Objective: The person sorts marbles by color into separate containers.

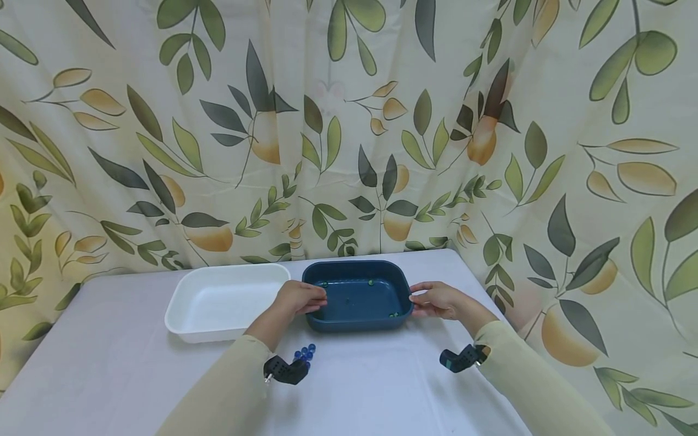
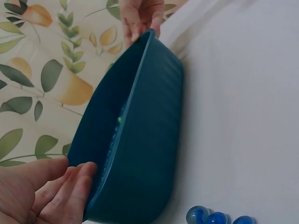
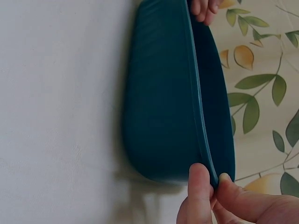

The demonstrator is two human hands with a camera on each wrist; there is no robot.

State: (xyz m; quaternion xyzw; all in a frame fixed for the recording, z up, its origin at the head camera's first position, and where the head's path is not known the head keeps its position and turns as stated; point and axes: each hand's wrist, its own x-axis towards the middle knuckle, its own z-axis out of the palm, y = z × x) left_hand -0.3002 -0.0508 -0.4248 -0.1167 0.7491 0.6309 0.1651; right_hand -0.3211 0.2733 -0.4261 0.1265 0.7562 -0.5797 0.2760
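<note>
A dark blue rectangular basin (image 1: pixel 354 325) stands on the table between both hands. My left hand (image 1: pixel 301 298) holds its left end, fingertips over the rim. The right hand (image 1: pixel 438 300) pinches the right end; in the right wrist view its thumb (image 3: pixel 238 198) lies on the rim and a finger (image 3: pixel 199 186) presses the outer wall. Inside the basin are a few small green pieces, one a round green marble (image 1: pixel 371 282) near the back wall. Several blue marbles (image 1: pixel 304 353) sit together on the cloth in front of the basin, near the left wrist.
A white rectangular basin (image 1: pixel 215 335) stands left of the blue one, close beside my left hand. White cloth (image 1: pixel 109 357) covers the table. Behind it hangs a leaf-patterned curtain (image 1: pixel 349 151), which also runs along the right side. A dark camera is strapped on each wrist.
</note>
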